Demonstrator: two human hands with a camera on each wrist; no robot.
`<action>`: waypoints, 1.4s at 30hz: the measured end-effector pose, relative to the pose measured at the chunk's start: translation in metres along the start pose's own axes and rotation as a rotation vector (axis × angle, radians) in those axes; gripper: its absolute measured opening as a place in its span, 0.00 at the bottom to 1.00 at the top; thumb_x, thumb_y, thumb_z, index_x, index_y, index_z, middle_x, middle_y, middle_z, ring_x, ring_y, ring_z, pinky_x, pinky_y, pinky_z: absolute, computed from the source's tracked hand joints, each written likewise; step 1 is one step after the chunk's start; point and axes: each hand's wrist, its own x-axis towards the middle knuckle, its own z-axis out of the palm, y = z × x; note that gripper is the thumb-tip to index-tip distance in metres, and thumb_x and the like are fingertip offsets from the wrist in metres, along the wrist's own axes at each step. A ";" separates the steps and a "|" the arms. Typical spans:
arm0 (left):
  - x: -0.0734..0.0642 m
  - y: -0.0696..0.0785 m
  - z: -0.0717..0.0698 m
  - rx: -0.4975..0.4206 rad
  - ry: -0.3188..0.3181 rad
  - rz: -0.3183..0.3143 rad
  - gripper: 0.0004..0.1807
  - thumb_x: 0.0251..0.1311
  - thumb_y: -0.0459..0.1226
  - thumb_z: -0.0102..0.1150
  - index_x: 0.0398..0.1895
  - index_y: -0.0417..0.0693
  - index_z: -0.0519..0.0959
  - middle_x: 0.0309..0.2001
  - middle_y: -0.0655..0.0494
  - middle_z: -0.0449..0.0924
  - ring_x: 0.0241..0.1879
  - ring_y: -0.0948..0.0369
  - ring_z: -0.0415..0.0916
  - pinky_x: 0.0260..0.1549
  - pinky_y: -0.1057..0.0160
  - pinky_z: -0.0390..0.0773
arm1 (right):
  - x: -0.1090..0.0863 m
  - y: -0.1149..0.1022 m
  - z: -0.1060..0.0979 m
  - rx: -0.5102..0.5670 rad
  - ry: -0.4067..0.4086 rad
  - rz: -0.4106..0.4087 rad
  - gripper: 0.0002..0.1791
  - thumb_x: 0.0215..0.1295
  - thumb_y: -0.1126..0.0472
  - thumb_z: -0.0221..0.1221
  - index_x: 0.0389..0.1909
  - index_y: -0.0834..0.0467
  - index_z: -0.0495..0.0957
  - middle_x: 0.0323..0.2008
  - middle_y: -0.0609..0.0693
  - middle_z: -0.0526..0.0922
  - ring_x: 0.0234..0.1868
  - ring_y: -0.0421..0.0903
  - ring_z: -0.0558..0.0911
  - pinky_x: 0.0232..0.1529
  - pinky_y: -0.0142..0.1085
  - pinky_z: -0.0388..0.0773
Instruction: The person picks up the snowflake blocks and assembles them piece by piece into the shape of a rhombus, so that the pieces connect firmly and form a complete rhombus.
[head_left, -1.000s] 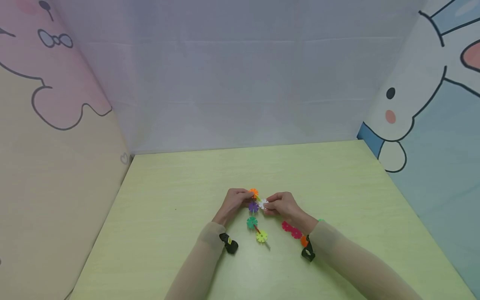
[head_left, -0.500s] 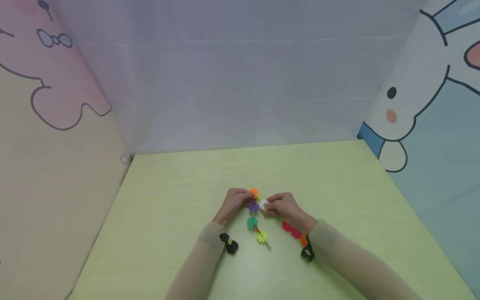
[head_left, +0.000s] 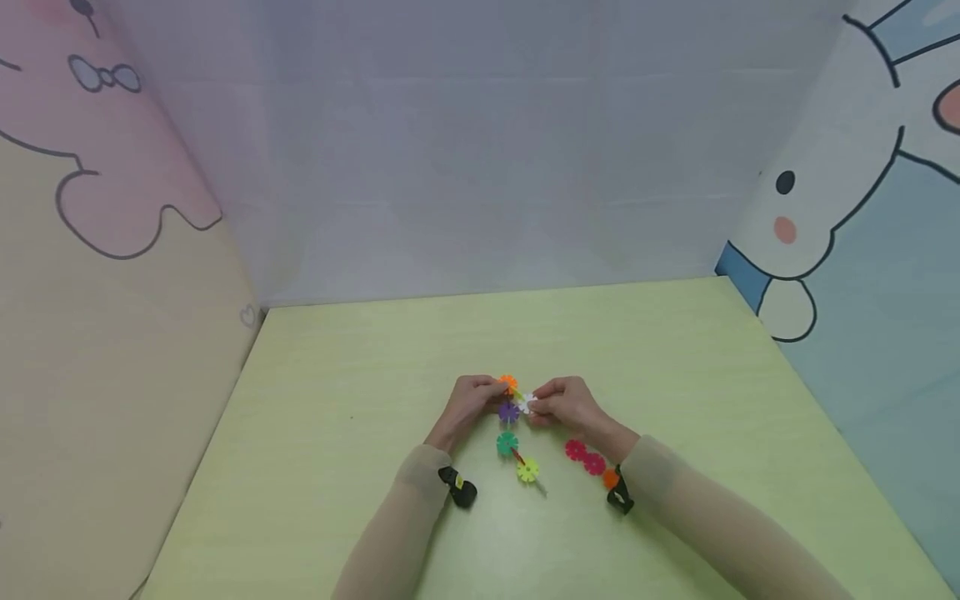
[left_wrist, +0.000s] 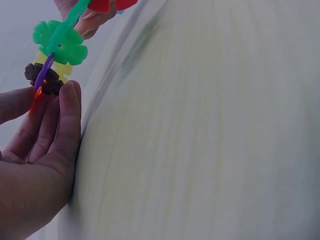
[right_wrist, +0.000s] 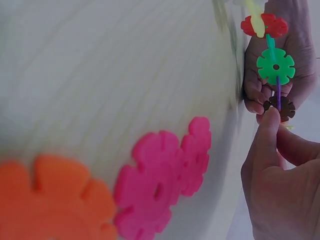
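In the head view my left hand (head_left: pixel 468 406) pinches the orange snowflake disc (head_left: pixel 509 382) at the far end of a chain of interlocking plastic discs. Close beside it, my right hand (head_left: pixel 572 407) pinches a white snowflake disc (head_left: pixel 526 403) between thumb and fingers. A purple disc (head_left: pixel 508 412), a green disc (head_left: pixel 507 443) and a yellow disc (head_left: pixel 528 471) run down the chain toward me. Both wrist views show a dark brown disc (right_wrist: pixel 285 107) near the fingertips. Fingers partly cover where the pieces meet, so I cannot tell whether the white disc is slotted in.
Two pink discs (head_left: pixel 593 464) and an orange disc (head_left: pixel 611 479) lie on the pale table (head_left: pixel 360 500) by my right wrist; the wrist strap partly covers the orange one. Printed cartoon panels stand at both sides, with a plain pale cloth (head_left: pixel 480 167) behind.
Both hands keep their holds. The chain's near end has shifted slightly to the right. A bit of green beside the right sleeve, visible before, no longer shows.
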 end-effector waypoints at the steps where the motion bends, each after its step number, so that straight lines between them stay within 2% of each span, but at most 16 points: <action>1: 0.000 0.001 0.000 0.004 -0.002 -0.002 0.09 0.58 0.33 0.62 0.31 0.31 0.82 0.31 0.45 0.82 0.28 0.58 0.80 0.34 0.60 0.80 | 0.000 0.000 -0.001 -0.011 -0.010 -0.012 0.12 0.58 0.75 0.62 0.41 0.75 0.74 0.33 0.64 0.81 0.27 0.50 0.83 0.36 0.43 0.80; 6: 0.000 0.002 0.001 0.015 -0.011 -0.015 0.09 0.59 0.34 0.62 0.31 0.33 0.82 0.32 0.45 0.83 0.30 0.57 0.81 0.34 0.60 0.80 | -0.002 0.000 -0.005 -0.042 -0.044 -0.043 0.13 0.58 0.74 0.62 0.42 0.75 0.73 0.33 0.64 0.82 0.29 0.53 0.84 0.38 0.45 0.80; 14: 0.002 0.005 0.000 0.019 -0.024 -0.040 0.11 0.58 0.36 0.64 0.34 0.33 0.82 0.33 0.44 0.83 0.31 0.56 0.81 0.34 0.60 0.80 | -0.003 -0.002 -0.011 -0.017 -0.105 -0.038 0.12 0.61 0.74 0.59 0.45 0.73 0.73 0.35 0.63 0.81 0.32 0.54 0.84 0.41 0.46 0.79; 23: 0.001 0.013 0.001 0.058 -0.046 -0.066 0.12 0.59 0.38 0.64 0.35 0.35 0.83 0.34 0.45 0.82 0.32 0.55 0.81 0.36 0.59 0.79 | -0.004 -0.005 -0.014 -0.029 -0.134 -0.044 0.13 0.63 0.73 0.58 0.48 0.73 0.74 0.36 0.62 0.82 0.35 0.56 0.83 0.42 0.46 0.78; 31: 0.001 0.020 -0.002 0.109 -0.120 -0.100 0.14 0.60 0.40 0.64 0.36 0.35 0.83 0.35 0.44 0.83 0.36 0.54 0.81 0.39 0.59 0.79 | -0.006 -0.009 -0.014 -0.048 -0.163 -0.036 0.14 0.65 0.71 0.58 0.50 0.72 0.74 0.37 0.62 0.82 0.39 0.57 0.83 0.43 0.44 0.78; 34: 0.000 0.024 -0.004 0.158 -0.152 -0.102 0.15 0.59 0.42 0.64 0.36 0.35 0.83 0.35 0.46 0.83 0.34 0.56 0.81 0.38 0.60 0.79 | -0.007 -0.010 -0.014 -0.056 -0.177 -0.043 0.14 0.65 0.70 0.57 0.50 0.71 0.75 0.37 0.62 0.82 0.40 0.57 0.83 0.43 0.43 0.78; 42: 0.001 0.031 -0.016 0.265 -0.281 -0.113 0.13 0.59 0.42 0.64 0.32 0.38 0.83 0.32 0.48 0.81 0.30 0.59 0.77 0.36 0.60 0.78 | -0.004 -0.011 -0.006 -0.081 -0.230 -0.074 0.13 0.67 0.70 0.55 0.50 0.71 0.76 0.42 0.61 0.82 0.42 0.57 0.82 0.44 0.44 0.78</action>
